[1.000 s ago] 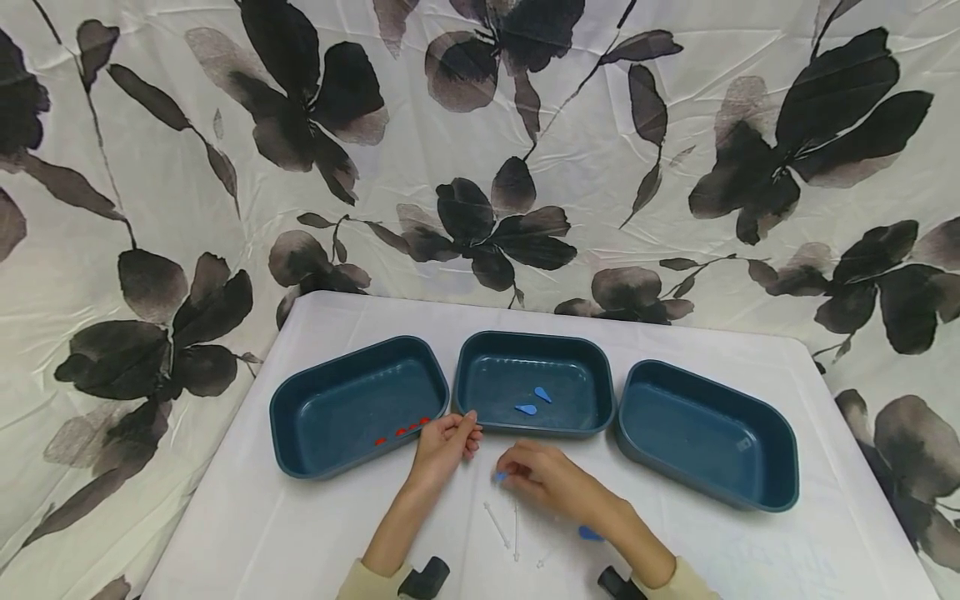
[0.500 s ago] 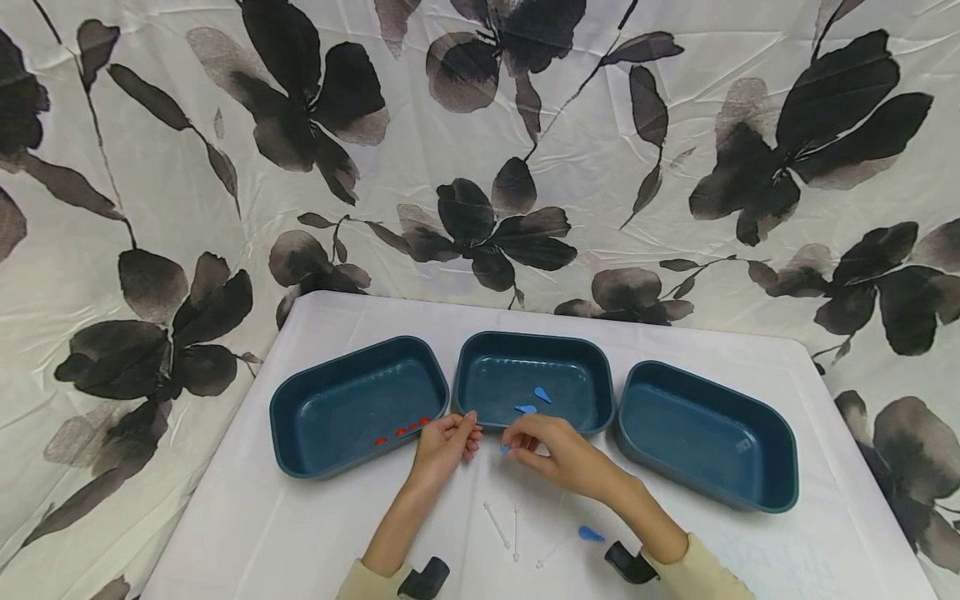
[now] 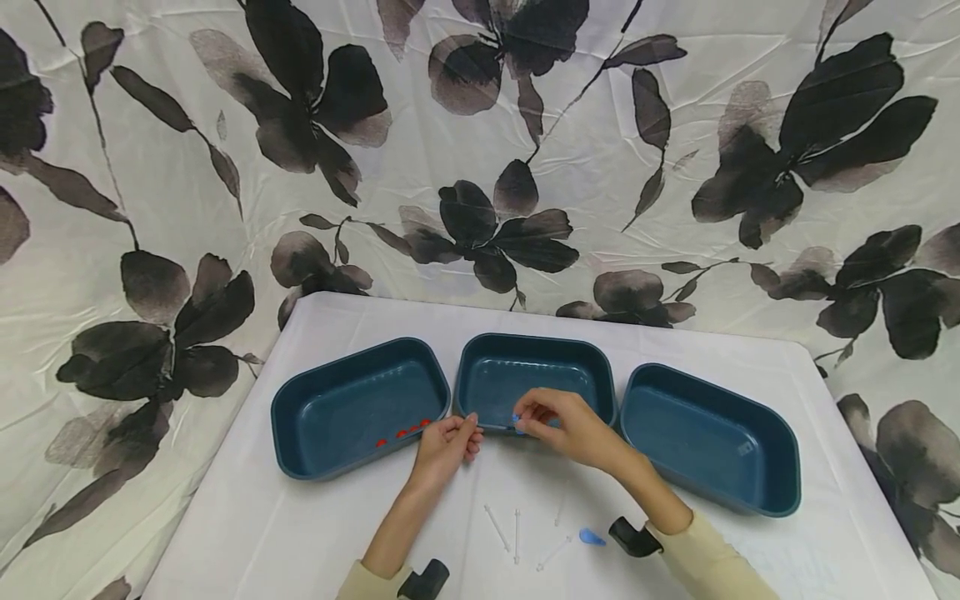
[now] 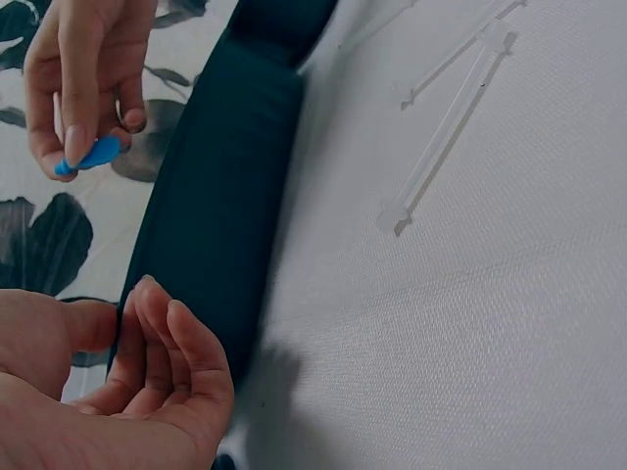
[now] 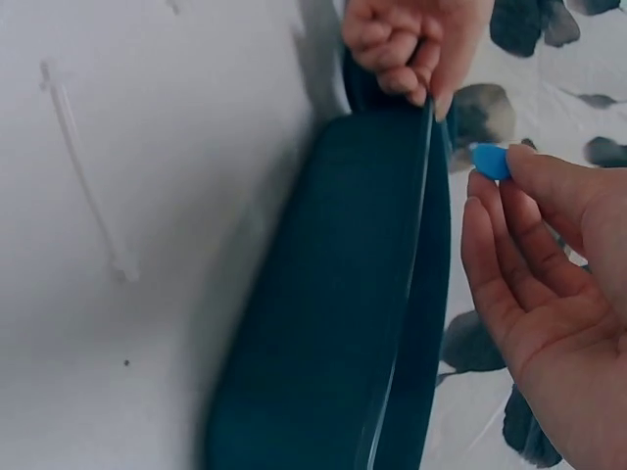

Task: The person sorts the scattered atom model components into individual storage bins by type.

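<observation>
My left hand (image 3: 444, 443) pinches the near-left rim of the middle dark teal tray (image 3: 487, 379) between thumb and fingers. Over that tray's near edge, my right hand (image 3: 570, 427) holds a small blue teardrop-shaped piece (image 5: 490, 162) between thumb and fingertips. In the left wrist view the same blue piece (image 4: 94, 155) hangs above the tray's rim, apart from it. The two blue pieces seen earlier inside the tray are hidden now behind the right hand. One more blue teardrop piece (image 3: 592, 537) lies on the white table near the right wrist.
Several thin clear sticks (image 3: 517, 536) lie on the table in front of the hands. A left teal tray (image 3: 330, 400) contains several small red pieces (image 3: 401, 433) along its near side. A right teal tray (image 3: 705, 433) stands angled beside the middle one. Floral cloth (image 3: 480, 225) hangs behind.
My right hand has moved up and away from the table to the middle tray's near edge, carrying the blue piece. A clear stick it covered now shows. The left hand has stayed put.
</observation>
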The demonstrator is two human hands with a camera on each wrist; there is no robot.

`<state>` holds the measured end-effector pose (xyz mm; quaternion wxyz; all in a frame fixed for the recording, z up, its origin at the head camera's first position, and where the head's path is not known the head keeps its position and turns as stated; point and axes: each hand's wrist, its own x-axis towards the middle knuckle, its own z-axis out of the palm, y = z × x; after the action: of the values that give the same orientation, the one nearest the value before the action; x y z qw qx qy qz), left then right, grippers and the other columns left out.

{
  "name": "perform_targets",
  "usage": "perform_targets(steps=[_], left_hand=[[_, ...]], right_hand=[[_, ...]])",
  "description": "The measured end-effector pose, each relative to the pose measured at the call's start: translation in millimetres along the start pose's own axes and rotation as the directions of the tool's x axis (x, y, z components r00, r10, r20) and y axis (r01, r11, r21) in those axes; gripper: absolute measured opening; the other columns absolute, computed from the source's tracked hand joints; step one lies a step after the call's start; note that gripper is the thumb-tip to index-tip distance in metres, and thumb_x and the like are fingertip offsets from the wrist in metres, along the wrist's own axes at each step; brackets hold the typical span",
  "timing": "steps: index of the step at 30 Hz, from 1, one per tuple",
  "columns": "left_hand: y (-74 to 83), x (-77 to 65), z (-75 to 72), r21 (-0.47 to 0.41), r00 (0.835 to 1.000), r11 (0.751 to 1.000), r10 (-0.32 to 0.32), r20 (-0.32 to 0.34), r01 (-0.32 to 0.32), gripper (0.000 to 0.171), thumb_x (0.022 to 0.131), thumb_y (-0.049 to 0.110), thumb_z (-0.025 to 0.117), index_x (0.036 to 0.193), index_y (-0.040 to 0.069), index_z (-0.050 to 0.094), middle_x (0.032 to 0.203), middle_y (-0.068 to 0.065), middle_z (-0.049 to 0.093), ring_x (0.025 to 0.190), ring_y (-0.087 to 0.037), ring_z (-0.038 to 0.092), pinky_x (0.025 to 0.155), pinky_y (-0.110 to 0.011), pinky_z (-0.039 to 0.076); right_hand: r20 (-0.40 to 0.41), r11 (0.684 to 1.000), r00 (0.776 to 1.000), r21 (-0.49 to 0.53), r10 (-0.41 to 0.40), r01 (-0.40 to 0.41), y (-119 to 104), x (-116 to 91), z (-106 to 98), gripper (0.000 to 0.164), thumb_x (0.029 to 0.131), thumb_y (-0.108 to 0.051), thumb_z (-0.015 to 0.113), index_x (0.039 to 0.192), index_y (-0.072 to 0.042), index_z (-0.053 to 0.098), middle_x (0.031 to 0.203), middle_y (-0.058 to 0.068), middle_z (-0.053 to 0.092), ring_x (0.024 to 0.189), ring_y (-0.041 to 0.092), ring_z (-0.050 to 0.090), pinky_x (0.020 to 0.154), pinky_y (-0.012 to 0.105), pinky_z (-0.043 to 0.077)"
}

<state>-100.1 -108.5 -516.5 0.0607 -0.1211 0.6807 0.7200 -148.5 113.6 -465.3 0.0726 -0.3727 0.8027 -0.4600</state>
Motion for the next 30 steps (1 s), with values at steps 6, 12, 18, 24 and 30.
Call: perform_targets(steps=[6,12,18,24,30], left_hand=[[1.2,-0.7,-0.1,0.002,1.000,1.000,-0.007,0.002,0.007,0.029,0.105,0.018,0.061,0.096,-0.010,0.067,0.079,-0.008,0.068,0.065,-0.012,0.058,0.059,-0.019,0.050],[3.0,-1.8,-0.9,0.013,1.000,1.000,-0.009,0.003,0.009,0.031,0.105,0.020,0.061,0.097,-0.010,0.067,0.081,-0.009,0.069,0.066,-0.012,0.058,0.059,-0.019,0.050],[2.7,-1.6,-0.5,0.010,1.000,1.000,-0.017,0.004,0.017,0.030,0.106,0.018,0.060,0.097,-0.010,0.067,0.078,-0.005,0.067,0.066,-0.011,0.059,0.059,-0.018,0.050],[5.1,-3.0,-0.3,0.022,1.000,1.000,-0.004,0.007,0.004,0.030,0.106,0.017,0.060,0.097,-0.011,0.067,0.077,-0.005,0.067,0.065,-0.010,0.058,0.058,-0.017,0.049],[6.7,-4.1,-0.5,0.029,1.000,1.000,-0.004,0.010,0.004,0.031,0.106,0.019,0.060,0.099,-0.011,0.068,0.078,-0.006,0.067,0.066,-0.011,0.057,0.058,-0.017,0.049]], right_hand=[[-0.005,0.998,0.998,0.027,0.063,-0.063,8.7,6.4,-9.4,0.009,0.098,-0.008,0.070,0.106,-0.004,0.069,0.094,0.000,0.070,0.085,0.013,0.066,0.081,0.029,0.059],[-0.033,0.995,0.995,0.033,0.097,-0.096,17.8,13.8,-15.7,0.009,0.097,-0.008,0.072,0.105,-0.004,0.071,0.090,0.000,0.070,0.082,0.013,0.066,0.077,0.027,0.058],[-0.071,0.993,0.990,0.026,0.118,-0.117,26.5,19.1,-19.2,0.010,0.096,-0.006,0.073,0.105,-0.002,0.072,0.088,0.002,0.070,0.080,0.015,0.067,0.076,0.026,0.058],[-0.091,0.990,0.986,0.026,0.141,-0.139,34.2,24.9,-21.7,0.010,0.095,-0.004,0.073,0.104,0.001,0.072,0.089,0.005,0.072,0.079,0.018,0.069,0.073,0.025,0.057],[-0.113,0.986,0.980,-0.018,0.164,-0.167,43.8,32.5,-20.8,0.009,0.095,-0.003,0.073,0.103,0.001,0.072,0.087,0.005,0.071,0.078,0.016,0.067,0.074,0.025,0.057]])
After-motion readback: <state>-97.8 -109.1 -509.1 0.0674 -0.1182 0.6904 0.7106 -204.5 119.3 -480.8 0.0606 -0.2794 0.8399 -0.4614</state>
